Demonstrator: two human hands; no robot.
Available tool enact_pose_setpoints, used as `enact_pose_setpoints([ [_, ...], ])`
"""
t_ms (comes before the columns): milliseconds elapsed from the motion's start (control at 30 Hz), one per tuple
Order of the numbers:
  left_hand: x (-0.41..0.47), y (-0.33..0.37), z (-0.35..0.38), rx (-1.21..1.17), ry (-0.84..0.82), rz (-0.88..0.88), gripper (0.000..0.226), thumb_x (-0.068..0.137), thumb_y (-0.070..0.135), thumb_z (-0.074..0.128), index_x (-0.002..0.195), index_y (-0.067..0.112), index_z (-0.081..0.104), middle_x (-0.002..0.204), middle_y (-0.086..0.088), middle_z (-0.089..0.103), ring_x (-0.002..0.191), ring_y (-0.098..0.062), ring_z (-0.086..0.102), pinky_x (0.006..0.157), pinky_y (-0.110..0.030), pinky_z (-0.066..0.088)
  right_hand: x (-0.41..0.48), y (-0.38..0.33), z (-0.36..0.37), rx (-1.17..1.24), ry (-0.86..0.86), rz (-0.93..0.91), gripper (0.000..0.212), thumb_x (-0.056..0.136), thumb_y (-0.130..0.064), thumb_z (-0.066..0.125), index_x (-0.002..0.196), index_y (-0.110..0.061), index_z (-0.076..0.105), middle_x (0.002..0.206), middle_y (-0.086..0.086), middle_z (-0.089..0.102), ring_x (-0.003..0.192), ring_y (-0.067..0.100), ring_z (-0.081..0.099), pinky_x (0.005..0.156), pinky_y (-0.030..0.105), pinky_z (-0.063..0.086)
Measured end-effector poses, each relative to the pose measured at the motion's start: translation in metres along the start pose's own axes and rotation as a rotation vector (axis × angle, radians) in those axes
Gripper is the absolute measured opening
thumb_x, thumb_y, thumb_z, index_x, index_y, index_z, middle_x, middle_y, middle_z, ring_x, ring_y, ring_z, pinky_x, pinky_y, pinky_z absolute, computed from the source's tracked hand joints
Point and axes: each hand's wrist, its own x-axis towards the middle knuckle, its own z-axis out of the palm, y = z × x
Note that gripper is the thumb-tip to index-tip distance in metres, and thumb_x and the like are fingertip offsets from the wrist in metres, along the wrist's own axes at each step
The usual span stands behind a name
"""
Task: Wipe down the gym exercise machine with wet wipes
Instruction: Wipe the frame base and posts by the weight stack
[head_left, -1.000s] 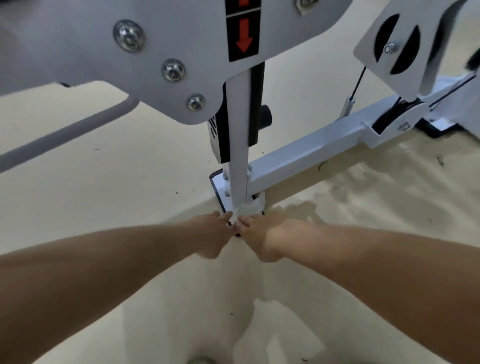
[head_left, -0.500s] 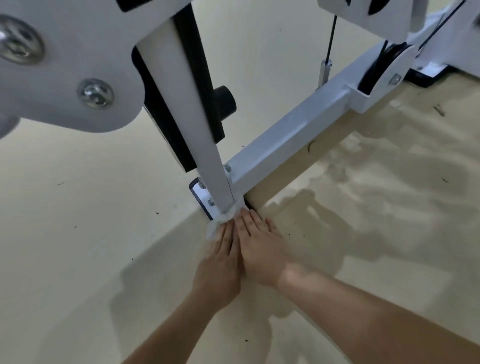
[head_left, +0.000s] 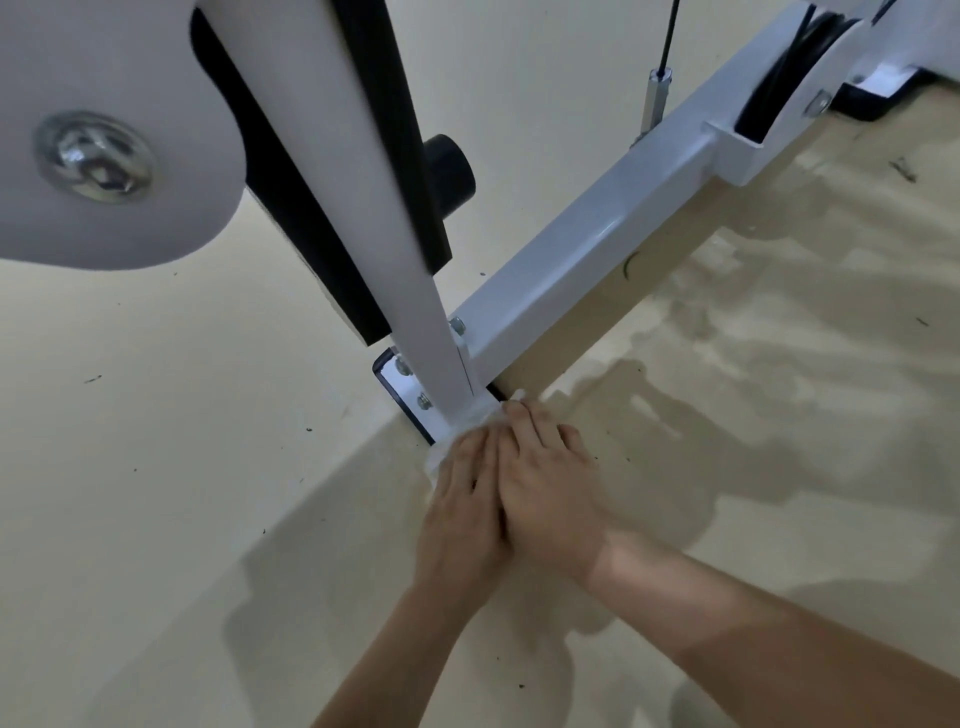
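Note:
A white gym machine fills the view: a slanted upright post (head_left: 415, 291) meets a long floor beam (head_left: 587, 260) at a bolted foot plate (head_left: 410, 387). A white wet wipe (head_left: 470, 421) lies bunched against the base of the post. My left hand (head_left: 465, 499) and my right hand (head_left: 545, 473) lie side by side, fingers straight, pressing the wipe onto the foot of the post. Most of the wipe is hidden under my fingers.
A large white plate with a bolt (head_left: 93, 156) hangs overhead at the left. A black knob (head_left: 449, 171) sticks out behind the post. A cable (head_left: 662, 62) and pulley bracket (head_left: 784, 88) sit on the beam at the far right. Beige floor (head_left: 156, 467) surrounds the base.
The camera has come closer and lower. My hands went from pinching at the post's base with fingertips to lying flat together on the wipe, and have shifted slightly along the foot.

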Motion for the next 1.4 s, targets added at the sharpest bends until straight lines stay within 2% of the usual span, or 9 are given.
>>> enact_pose_setpoints([
  [100,0.015,-0.014,0.023,0.194,-0.093,0.099,0.065,0.098,0.029,0.048,0.152,0.001,0.026,0.159,-0.015,0.024,0.149,-0.029,0.015,0.120,-0.044,0.023,-0.001,0.002,0.001,0.081,-0.058,0.005,0.062,0.093,-0.020,0.030,0.152,-0.001,0.026,0.159,0.019,0.024,0.146,0.032,0.028,0.109,0.042,0.038],
  [267,0.041,-0.004,0.025,0.155,-0.172,0.040,0.076,0.099,0.043,0.037,0.152,0.017,-0.011,0.160,0.001,-0.013,0.145,-0.011,-0.020,0.118,-0.036,0.002,-0.015,0.020,-0.002,0.120,-0.165,-0.029,0.085,0.074,-0.034,-0.014,0.156,-0.014,-0.008,0.163,0.000,-0.015,0.151,0.018,-0.012,0.120,0.038,0.005],
  [467,-0.016,-0.023,0.022,0.110,-0.112,0.094,0.070,0.094,0.032,0.042,0.154,0.006,0.018,0.162,-0.009,0.013,0.151,-0.019,0.006,0.121,-0.038,0.018,-0.013,0.001,0.012,0.122,-0.143,-0.082,0.064,0.082,-0.026,0.028,0.136,-0.006,0.057,0.141,0.011,0.056,0.132,0.025,0.052,0.100,0.046,0.049],
  [633,-0.016,-0.029,0.019,0.145,-0.032,0.004,0.069,0.089,0.027,0.060,0.149,0.001,0.034,0.155,-0.013,0.033,0.149,-0.025,0.021,0.120,-0.038,0.022,-0.007,-0.019,0.005,0.022,-0.147,-0.124,0.062,0.091,-0.028,0.044,0.148,-0.004,0.038,0.154,0.012,0.039,0.145,0.025,0.033,0.112,0.054,0.033],
  [733,-0.015,-0.032,0.010,0.099,0.076,-0.001,0.050,0.086,0.013,0.060,0.134,0.002,0.055,0.134,-0.010,0.057,0.130,-0.026,0.047,0.115,-0.034,0.031,-0.003,-0.032,0.009,0.055,-0.123,-0.126,0.048,0.086,-0.025,0.042,0.126,-0.008,0.063,0.127,0.006,0.065,0.125,0.021,0.056,0.093,0.048,0.048],
  [933,0.002,-0.048,-0.014,-0.201,0.149,-0.226,0.027,0.097,0.012,0.040,0.118,0.017,0.056,0.116,0.013,0.054,0.112,-0.008,0.051,0.091,-0.018,0.040,-0.004,-0.038,0.013,0.026,-0.028,-0.106,0.049,0.080,-0.023,0.040,0.122,-0.011,0.064,0.117,0.005,0.064,0.109,0.023,0.060,0.085,0.044,0.049],
  [1000,0.019,-0.069,-0.017,-0.190,0.143,-0.279,0.027,0.100,0.021,0.034,0.118,0.015,0.054,0.114,0.008,0.055,0.110,-0.012,0.051,0.097,-0.032,0.042,-0.004,-0.040,0.012,0.019,-0.052,-0.093,0.053,0.077,-0.024,0.039,0.122,-0.009,0.064,0.122,0.010,0.062,0.119,0.027,0.057,0.088,0.049,0.047],
  [1200,0.014,-0.085,-0.015,-0.089,0.261,-0.393,0.037,0.088,0.035,0.061,0.117,0.012,0.064,0.118,-0.004,0.061,0.111,-0.019,0.051,0.091,-0.027,0.043,0.010,-0.037,-0.002,0.010,-0.281,-0.167,0.073,0.095,-0.022,0.041,0.157,-0.013,0.004,0.165,0.000,-0.003,0.151,0.016,-0.008,0.116,0.058,0.007],
  [1400,-0.014,-0.066,0.008,-0.001,0.101,-0.137,0.049,0.096,0.024,0.052,0.142,0.008,0.047,0.146,-0.005,0.049,0.139,-0.018,0.039,0.110,-0.030,0.038,0.008,-0.040,0.010,0.015,-0.151,-0.145,0.064,0.096,-0.024,0.044,0.154,-0.014,0.021,0.164,-0.001,0.011,0.152,0.014,0.002,0.114,0.059,0.014],
])
